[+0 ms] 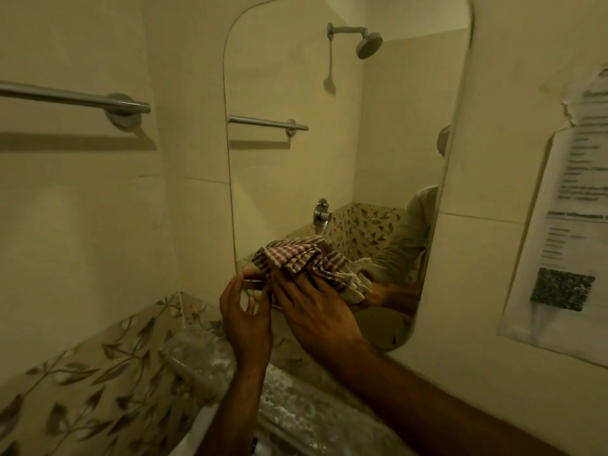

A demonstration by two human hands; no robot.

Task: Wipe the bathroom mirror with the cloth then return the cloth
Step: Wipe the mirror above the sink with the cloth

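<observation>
A tall rounded mirror (316,153) hangs on the cream tiled wall. A bunched brown-and-white checked cloth (306,258) is pressed against the mirror's lower part. My right hand (312,311) lies flat on the cloth from below, fingers spread over it. My left hand (245,317) is just left of it at the mirror's bottom left corner, fingers pinching near the cloth's edge and a small fitting there; I cannot tell which it touches. The mirror reflects a person's sleeve and arm at its right edge.
A metal towel bar (75,98) is mounted on the wall to the left. A printed paper notice (566,225) with a QR code is stuck to the wall on the right. Below are leaf-patterned tiles (98,373) and a speckled glass shelf (210,363).
</observation>
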